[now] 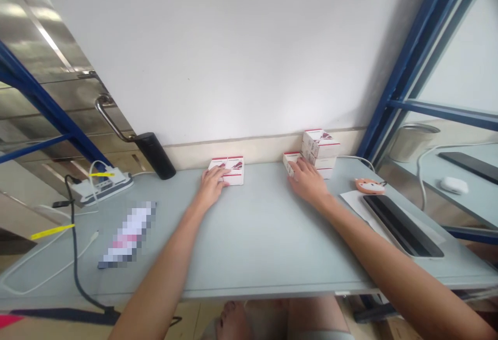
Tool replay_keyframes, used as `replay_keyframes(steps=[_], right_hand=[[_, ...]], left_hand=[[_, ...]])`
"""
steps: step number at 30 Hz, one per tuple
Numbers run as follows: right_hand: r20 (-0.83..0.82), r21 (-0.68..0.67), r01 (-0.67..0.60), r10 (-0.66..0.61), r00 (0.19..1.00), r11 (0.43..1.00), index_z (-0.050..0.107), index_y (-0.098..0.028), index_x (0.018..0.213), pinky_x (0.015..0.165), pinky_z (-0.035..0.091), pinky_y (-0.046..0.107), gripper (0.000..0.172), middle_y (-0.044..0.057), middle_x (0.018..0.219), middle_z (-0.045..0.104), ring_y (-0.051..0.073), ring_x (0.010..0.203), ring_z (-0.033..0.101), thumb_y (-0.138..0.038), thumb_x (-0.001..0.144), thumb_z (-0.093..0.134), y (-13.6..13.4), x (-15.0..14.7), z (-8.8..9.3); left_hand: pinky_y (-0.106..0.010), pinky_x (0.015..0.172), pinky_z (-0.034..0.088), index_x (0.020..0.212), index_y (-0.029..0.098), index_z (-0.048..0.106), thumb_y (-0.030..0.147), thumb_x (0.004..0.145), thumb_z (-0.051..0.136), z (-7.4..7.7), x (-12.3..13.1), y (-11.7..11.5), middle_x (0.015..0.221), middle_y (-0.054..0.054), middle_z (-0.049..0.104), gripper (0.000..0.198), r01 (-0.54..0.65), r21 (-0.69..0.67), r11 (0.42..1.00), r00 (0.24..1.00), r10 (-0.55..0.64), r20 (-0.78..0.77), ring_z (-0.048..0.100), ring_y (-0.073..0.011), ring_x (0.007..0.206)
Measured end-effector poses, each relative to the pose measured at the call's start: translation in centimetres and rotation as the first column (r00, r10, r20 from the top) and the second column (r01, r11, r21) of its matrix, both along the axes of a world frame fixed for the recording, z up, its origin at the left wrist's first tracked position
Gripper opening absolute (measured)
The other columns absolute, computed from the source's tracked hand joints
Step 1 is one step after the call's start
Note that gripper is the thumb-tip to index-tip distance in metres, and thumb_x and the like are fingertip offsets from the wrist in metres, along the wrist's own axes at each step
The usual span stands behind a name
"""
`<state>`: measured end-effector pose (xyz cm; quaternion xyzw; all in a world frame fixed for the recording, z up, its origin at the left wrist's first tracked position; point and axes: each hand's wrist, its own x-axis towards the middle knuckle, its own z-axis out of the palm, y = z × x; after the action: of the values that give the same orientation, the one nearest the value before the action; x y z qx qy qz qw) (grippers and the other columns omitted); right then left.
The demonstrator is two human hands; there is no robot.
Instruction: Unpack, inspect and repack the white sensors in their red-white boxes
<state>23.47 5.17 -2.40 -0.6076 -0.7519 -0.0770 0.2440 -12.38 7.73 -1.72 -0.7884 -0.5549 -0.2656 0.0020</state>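
My left hand [212, 184] lies on the left end of a white box with red trim [235, 170], its fingers across the top. Further right, my right hand [309, 181] covers the end of a similar box [290, 163] lying flat on the pale table [249, 241]. That box touches a stack of two white boxes [321, 150] against the wall, and the top one sits slightly askew. Whether either hand grips its box or only rests there, I cannot tell.
A black cylinder [155, 155] and a power strip [101, 185] with cables stand at the left, beside a pixelated flat item [128, 234]. On the right lie an orange cat-shaped object [369, 186] and a black slab [400, 226] on white paper.
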Motion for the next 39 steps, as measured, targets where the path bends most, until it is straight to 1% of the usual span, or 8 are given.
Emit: replay_keyframes(steps=[9, 14, 17, 20, 25, 30, 35, 39], right_hand=[[-0.401, -0.137, -0.112, 0.049, 0.915, 0.984, 0.066, -0.028, 0.137, 0.109, 0.052, 0.049, 0.050, 0.009, 0.147, 0.066, 0.033, 0.135, 0.062, -0.023, 0.088, 0.069, -0.3, -0.5, 0.7], [-0.943, -0.109, -0.505, 0.072, 0.326, 0.856, 0.061, -0.022, 0.139, 0.105, 0.056, 0.046, 0.050, 0.012, 0.136, 0.073, 0.029, 0.123, 0.070, -0.042, 0.093, 0.066, -1.1, -2.0, 1.6], [-0.981, -0.023, -0.723, 0.125, 0.150, 0.690, 0.060, -0.025, 0.135, 0.106, 0.055, 0.044, 0.048, 0.010, 0.147, 0.066, 0.027, 0.122, 0.070, -0.035, 0.089, 0.071, -1.8, -2.5, 1.9], [-0.967, -0.034, -0.736, 0.163, 0.194, 0.676, 0.055, -0.027, 0.141, 0.106, 0.056, 0.046, 0.050, 0.011, 0.151, 0.061, 0.027, 0.124, 0.068, -0.034, 0.092, 0.067, -2.7, -2.9, 2.4], [-0.832, 0.124, -0.483, 0.356, 0.426, 0.867, 0.044, -0.028, 0.153, 0.109, 0.053, 0.046, 0.065, 0.013, 0.148, 0.060, 0.029, 0.130, 0.062, -0.049, 0.096, 0.068, -3.9, -4.0, 3.1], [-0.642, 0.279, -0.343, 0.440, 0.627, 0.897, 0.065, -0.027, 0.129, 0.091, 0.057, 0.039, 0.033, 0.008, 0.120, 0.073, 0.024, 0.105, 0.070, -0.044, 0.100, 0.065, -4.5, -4.8, 2.9], [-0.560, 0.284, -0.458, 0.534, 0.634, 0.842, 0.069, -0.027, 0.123, 0.081, 0.054, 0.033, 0.026, 0.005, 0.107, 0.075, 0.021, 0.093, 0.070, -0.040, 0.102, 0.063, -5.6, -4.6, 3.9], [-0.776, 0.219, -0.327, 0.368, 0.513, 0.919, 0.073, -0.024, 0.099, 0.067, 0.050, 0.029, 0.037, 0.003, 0.088, 0.073, 0.018, 0.077, 0.066, -0.048, 0.108, 0.047, -5.7, -4.4, 4.8]], left_hand=[[-0.058, 0.131, 0.016, 0.121, 0.028, 0.071, 0.028, 0.094, 0.058, 0.7, 4.9, -2.4, 0.144, -0.010, 0.062, 0.030, -0.041, 0.141, 0.989, 0.990, 0.021, 0.137, 0.047, -0.0307, 0.148], [-0.041, 0.096, 0.059, 0.136, 0.026, 0.048, 0.042, 0.104, 0.045, 0.0, 10.8, -4.1, 0.115, -0.009, 0.073, 0.035, 0.160, -0.114, 0.981, 0.866, -0.084, 0.493, 0.073, -0.0225, 0.107], [-0.042, 0.090, 0.063, 0.144, 0.034, 0.020, 0.053, 0.104, 0.048, -0.4, 12.7, -5.2, 0.129, -0.011, 0.071, 0.052, 0.342, -0.255, 0.904, 0.568, 0.016, 0.823, 0.075, -0.0222, 0.106], [-0.043, 0.093, 0.063, 0.143, 0.037, 0.021, 0.050, 0.096, 0.067, -0.5, 12.9, -6.0, 0.144, -0.012, 0.063, 0.066, 0.343, -0.157, 0.926, 0.528, -0.052, 0.848, 0.072, -0.0246, 0.116], [-0.052, 0.116, 0.050, 0.141, 0.034, 0.043, 0.020, 0.091, 0.074, -0.3, 11.4, -5.9, 0.150, -0.010, 0.055, 0.061, 0.280, 0.183, 0.942, 0.865, -0.331, 0.377, 0.057, -0.0291, 0.139], [-0.053, 0.116, 0.050, 0.152, 0.032, 0.035, 0.019, 0.090, 0.076, -0.3, 11.1, -6.0, 0.153, -0.014, 0.053, 0.076, 0.382, 0.329, 0.863, 0.834, -0.476, 0.281, 0.055, -0.0300, 0.143], [-0.049, 0.107, 0.057, 0.158, 0.032, 0.029, 0.026, 0.090, 0.080, -0.2, 11.2, -6.2, 0.147, -0.014, 0.060, 0.085, 0.335, 0.268, 0.903, 0.849, -0.413, 0.329, 0.064, -0.0301, 0.131], [-0.048, 0.104, 0.059, 0.155, 0.032, 0.036, 0.015, 0.088, 0.077, 0.2, 10.5, -5.7, 0.143, -0.013, 0.061, 0.080, 0.443, 0.263, 0.857, 0.863, -0.487, 0.133, 0.067, -0.0289, 0.125]])
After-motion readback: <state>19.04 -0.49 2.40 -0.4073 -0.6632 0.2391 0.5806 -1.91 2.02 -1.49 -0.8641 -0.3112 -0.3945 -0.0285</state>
